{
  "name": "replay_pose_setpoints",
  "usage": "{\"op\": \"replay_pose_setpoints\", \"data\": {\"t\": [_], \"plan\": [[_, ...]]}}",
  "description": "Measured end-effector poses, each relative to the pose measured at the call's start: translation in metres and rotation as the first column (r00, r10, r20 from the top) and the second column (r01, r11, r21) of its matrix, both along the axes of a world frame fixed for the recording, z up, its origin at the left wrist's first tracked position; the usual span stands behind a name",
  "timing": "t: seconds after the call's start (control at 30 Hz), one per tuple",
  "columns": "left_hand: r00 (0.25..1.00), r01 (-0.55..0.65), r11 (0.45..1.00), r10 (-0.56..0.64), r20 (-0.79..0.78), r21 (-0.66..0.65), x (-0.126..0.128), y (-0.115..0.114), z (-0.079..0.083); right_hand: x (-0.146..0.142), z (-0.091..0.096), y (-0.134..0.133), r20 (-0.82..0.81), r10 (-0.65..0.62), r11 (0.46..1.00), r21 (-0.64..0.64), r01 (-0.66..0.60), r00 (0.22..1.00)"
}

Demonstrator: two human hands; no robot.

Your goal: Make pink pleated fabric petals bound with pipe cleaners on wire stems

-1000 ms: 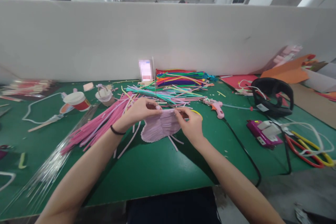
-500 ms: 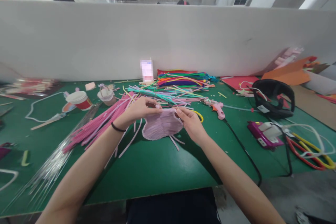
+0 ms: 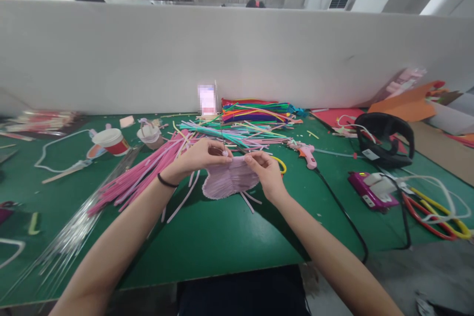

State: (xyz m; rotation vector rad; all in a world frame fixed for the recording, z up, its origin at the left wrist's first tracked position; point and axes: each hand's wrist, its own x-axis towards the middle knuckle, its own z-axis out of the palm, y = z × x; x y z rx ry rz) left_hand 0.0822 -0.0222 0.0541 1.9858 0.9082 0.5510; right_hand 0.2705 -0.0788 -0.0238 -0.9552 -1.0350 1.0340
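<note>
A flat lilac piece made of rows of pipe cleaners (image 3: 229,180) lies on the green table (image 3: 207,237) in front of me. My left hand (image 3: 196,158) pinches its top edge at the left, fingers closed. My right hand (image 3: 264,170) pinches the same top edge at the right, fingers closed too. The two hands nearly meet at the middle of that edge. Loose lilac ends stick out below the piece.
A long bundle of pink pipe cleaners (image 3: 140,177) lies left of my hands, with mixed coloured ones (image 3: 252,118) behind. A pink glue gun (image 3: 305,152) with a black cord, a paper cup (image 3: 111,142), black headphones (image 3: 385,136), a purple device (image 3: 370,190) and red-and-yellow pliers (image 3: 437,212) lie around.
My right hand has slid left along the top edge of the lilac piece, closer to my left hand. The piece has barely shifted.
</note>
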Motion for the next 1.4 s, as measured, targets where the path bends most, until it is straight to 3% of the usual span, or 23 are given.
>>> {"op": "replay_pose_setpoints", "data": {"t": [0.33,0.63,0.83,1.03,1.27,1.4], "plan": [[1.000,-0.003,1.000,0.003,-0.013,0.002,0.001,0.001,-0.004,0.000,0.000,0.002,-0.007,-0.008,0.999,0.044,0.008,1.000],[0.999,0.020,1.000,-0.020,0.048,0.006,0.001,0.001,-0.006,0.010,0.005,0.000,0.023,0.141,0.990,-0.034,-0.140,0.990],[0.998,0.049,0.999,-0.049,0.026,-0.019,-0.001,0.002,-0.004,0.008,0.012,-0.006,0.110,0.063,0.998,-0.008,-0.062,0.992],[0.999,0.052,0.998,-0.052,0.006,0.022,0.003,-0.002,-0.003,0.006,0.012,-0.007,0.042,0.068,0.998,0.012,-0.069,0.997],[1.000,0.002,0.991,0.001,-0.022,0.136,-0.005,-0.003,0.010,0.009,0.006,-0.001,-0.060,-0.133,0.989,0.059,0.137,0.989],[1.000,-0.020,0.994,0.023,-0.020,0.111,-0.016,0.001,0.018,0.012,0.008,0.000,-0.097,-0.155,0.987,0.037,0.159,0.983]]}}
